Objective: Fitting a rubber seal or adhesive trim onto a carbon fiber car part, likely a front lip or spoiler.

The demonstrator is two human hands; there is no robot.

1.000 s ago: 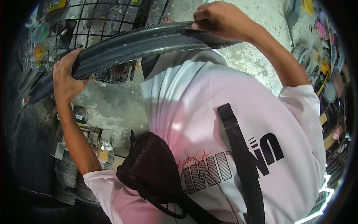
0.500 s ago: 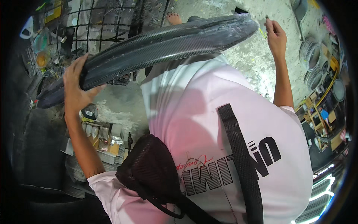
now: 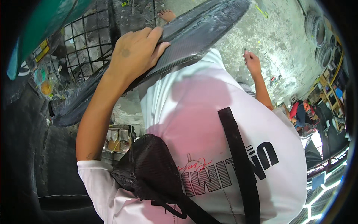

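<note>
A long, curved black carbon-fibre panel with a glossy weave slants across the upper part of the view, its right end highest. My left hand grips it near the middle, fingers bent over it and thumb along the nearer face. To the right, apart from the panel, my right hand is closed in a pinch. A small dark tip pokes out above those fingers; what it belongs to I cannot make out.
Black metal grid lies beyond the panel on the left, near a green sheet. Wheel rims and a cluttered shelf stand at right. A bare foot rests on the concrete floor. A black bag hangs at my chest.
My left hand has shifted rightward along the panel, from near its left end to the middle. The panel tilts more steeply, right end up. My right hand is lower and closer to my body.
</note>
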